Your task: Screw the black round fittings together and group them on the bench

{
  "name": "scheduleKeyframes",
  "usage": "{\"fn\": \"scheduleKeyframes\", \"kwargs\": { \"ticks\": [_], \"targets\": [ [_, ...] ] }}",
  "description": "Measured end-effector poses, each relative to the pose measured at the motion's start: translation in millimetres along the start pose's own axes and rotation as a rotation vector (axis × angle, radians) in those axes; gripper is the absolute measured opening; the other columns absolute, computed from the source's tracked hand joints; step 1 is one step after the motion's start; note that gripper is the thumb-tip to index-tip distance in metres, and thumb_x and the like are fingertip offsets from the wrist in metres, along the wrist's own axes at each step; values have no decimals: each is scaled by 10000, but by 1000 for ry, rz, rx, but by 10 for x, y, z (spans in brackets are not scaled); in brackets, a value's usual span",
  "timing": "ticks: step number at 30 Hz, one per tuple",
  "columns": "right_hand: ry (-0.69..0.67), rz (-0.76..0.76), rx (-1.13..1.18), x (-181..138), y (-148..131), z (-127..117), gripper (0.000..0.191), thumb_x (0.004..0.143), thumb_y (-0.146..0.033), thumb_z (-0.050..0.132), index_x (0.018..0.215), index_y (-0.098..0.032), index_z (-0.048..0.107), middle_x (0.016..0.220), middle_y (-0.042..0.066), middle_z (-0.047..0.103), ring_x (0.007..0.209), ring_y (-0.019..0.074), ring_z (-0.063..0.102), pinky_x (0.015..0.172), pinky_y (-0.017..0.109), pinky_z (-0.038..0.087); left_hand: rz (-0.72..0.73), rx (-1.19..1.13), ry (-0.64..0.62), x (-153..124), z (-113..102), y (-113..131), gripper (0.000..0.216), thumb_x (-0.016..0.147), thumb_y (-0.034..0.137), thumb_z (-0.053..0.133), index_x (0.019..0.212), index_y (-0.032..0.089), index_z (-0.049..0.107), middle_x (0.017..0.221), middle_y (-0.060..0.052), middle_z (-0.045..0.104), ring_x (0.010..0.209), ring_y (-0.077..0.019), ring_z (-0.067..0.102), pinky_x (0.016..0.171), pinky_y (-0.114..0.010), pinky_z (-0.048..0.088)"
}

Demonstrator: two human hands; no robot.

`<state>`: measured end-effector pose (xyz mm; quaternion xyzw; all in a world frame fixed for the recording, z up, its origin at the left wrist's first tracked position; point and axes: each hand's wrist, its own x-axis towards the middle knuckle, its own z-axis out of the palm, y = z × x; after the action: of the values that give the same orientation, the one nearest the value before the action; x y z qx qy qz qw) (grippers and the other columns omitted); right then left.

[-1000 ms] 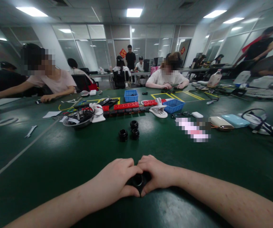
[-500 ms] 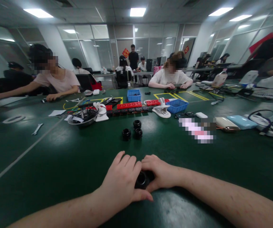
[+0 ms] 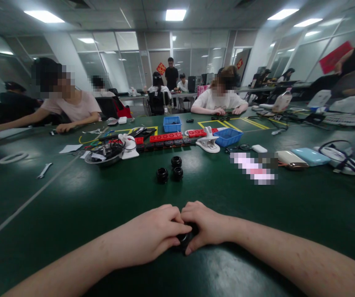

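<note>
Close in front of me, a black, round, hollow part (image 3: 184, 238) sits low at the green tabletop, mostly hidden by my fingers. My left hand (image 3: 157, 233) pinches it from the left, with the thumb low and a finger across its top. From the other side, my right hand (image 3: 206, 225) curls around it, thumb at the near edge. The two hands meet at the far side of the part. Beyond them stand three similar black ring-shaped parts: one at the left (image 3: 162, 175), one at the right (image 3: 177, 173) and one behind (image 3: 176, 161).
Across the table lie a bowl of cables (image 3: 104, 159), red strips (image 3: 165, 137), a white clip stand (image 3: 208, 142) and a blue bin (image 3: 228, 136). A wrench (image 3: 44, 170) is at the left, a light blue case (image 3: 311, 157) at the right. Co-workers sit opposite.
My left hand has rotated over the part; its raised fingers have come down and its outstretched thumb has drawn in. My right hand keeps its hold. The view has shifted slightly.
</note>
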<state>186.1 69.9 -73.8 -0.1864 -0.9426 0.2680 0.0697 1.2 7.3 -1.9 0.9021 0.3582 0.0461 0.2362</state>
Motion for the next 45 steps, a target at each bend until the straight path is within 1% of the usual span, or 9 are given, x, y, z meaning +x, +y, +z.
{"fn": "scheduleKeyframes", "kwargs": {
  "ticks": [12,19,23,25,28,30,35,39,45],
  "targets": [
    [10,8,-19,-1,-8,12,410,587,-445,741,858,-175,593,824,-2,569,793,157,474,696,273,305,-166,193,105,66,166,55,208,775,289,655,949,181,614,839,-18,564,766,-189,533,678,-304,418],
    [35,-7,-42,9,30,54,425,566,-470,742,815,-164,583,765,-6,548,749,147,464,668,265,301,-214,348,266,129,353,-1,343,703,466,679,741,134,601,714,-35,563,676,-211,522,649,-354,429],
    [39,-18,-43,8,32,53,446,587,-467,730,892,-177,582,792,-6,559,763,152,479,684,273,311,-176,243,319,110,328,-8,445,672,534,677,869,143,596,866,-66,586,791,-242,527,728,-392,425],
    [34,-14,-34,5,22,40,433,593,-465,727,888,-182,583,814,-4,569,781,157,486,692,276,316,-106,130,289,79,248,5,336,738,420,661,957,180,578,961,-53,582,873,-229,519,778,-366,416],
    [29,-26,-25,0,11,21,372,601,-451,728,808,-179,580,808,-12,576,788,153,493,703,275,319,-12,24,182,14,97,25,113,826,215,554,935,212,584,917,-15,593,864,-178,528,780,-301,413],
    [26,-38,-18,-2,10,14,365,604,-435,732,821,-183,583,813,-17,581,788,149,498,712,274,319,12,-7,134,-28,9,29,139,842,163,518,941,222,596,917,-9,594,871,-164,534,787,-283,411],
    [16,-19,-31,-7,11,10,406,590,-432,743,865,-177,588,838,-4,589,804,157,499,698,271,316,17,-55,16,-60,-80,-12,323,831,80,522,1073,283,586,1162,1,540,1072,-173,475,924,-292,356],
    [6,-10,-30,-4,-2,3,421,577,-432,751,874,-173,602,827,4,590,803,161,494,708,275,324,-47,-60,-59,-10,-45,-36,354,812,79,567,1101,282,574,1072,5,577,986,-169,522,873,-278,382],
    [7,5,-39,3,-17,-7,434,576,-433,752,898,-181,607,830,2,587,801,160,490,709,277,321,-210,41,-35,62,15,40,297,764,196,663,1049,245,597,909,-6,558,848,-191,533,725,-290,415]
  ]
}}
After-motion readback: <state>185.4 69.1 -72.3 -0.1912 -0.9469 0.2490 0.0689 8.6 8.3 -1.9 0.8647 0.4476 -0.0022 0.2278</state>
